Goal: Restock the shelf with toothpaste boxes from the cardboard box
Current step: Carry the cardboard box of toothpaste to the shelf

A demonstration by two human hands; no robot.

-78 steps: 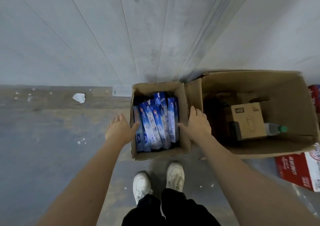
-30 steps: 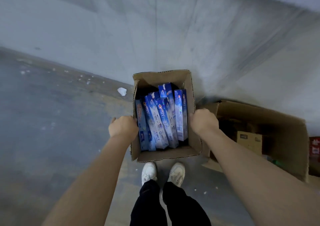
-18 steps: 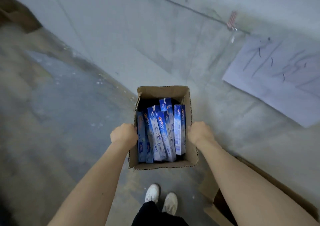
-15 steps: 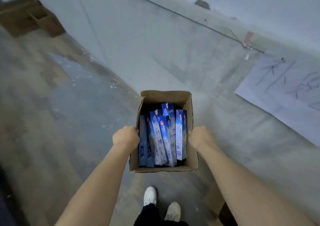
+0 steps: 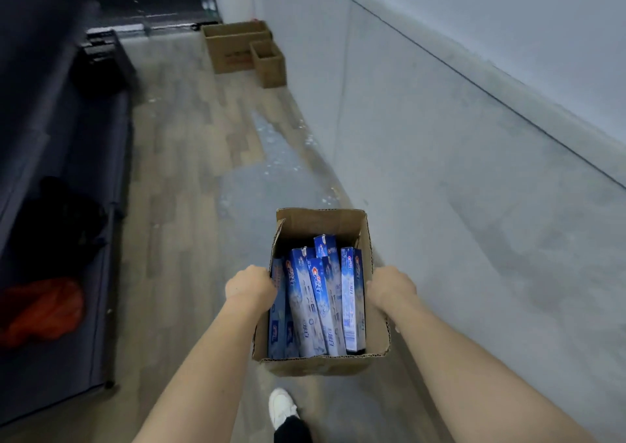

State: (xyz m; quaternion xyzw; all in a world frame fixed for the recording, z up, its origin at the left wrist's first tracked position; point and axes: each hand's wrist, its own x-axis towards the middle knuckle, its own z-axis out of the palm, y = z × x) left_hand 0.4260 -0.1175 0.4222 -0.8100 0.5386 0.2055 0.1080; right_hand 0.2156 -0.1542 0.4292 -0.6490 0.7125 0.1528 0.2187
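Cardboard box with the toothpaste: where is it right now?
Head view, lower centre: the cardboard box is off the floor, held between the left hand and right hand, toothpaste boxes inside, grey wall to its right.

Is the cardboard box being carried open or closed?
Open: the cardboard box has no lid on top, and blue toothpaste boxes show inside.

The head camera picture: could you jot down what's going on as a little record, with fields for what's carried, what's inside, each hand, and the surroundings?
Carried: open cardboard box, held off the floor
Inside: blue toothpaste boxes, standing on end, leaning
Left hand: grips the box's left wall
Right hand: grips the box's right wall
Ahead: two empty cardboard boxes on the floor by the wall
Left side: dark shelf unit with an orange bag
Below: one white shoe
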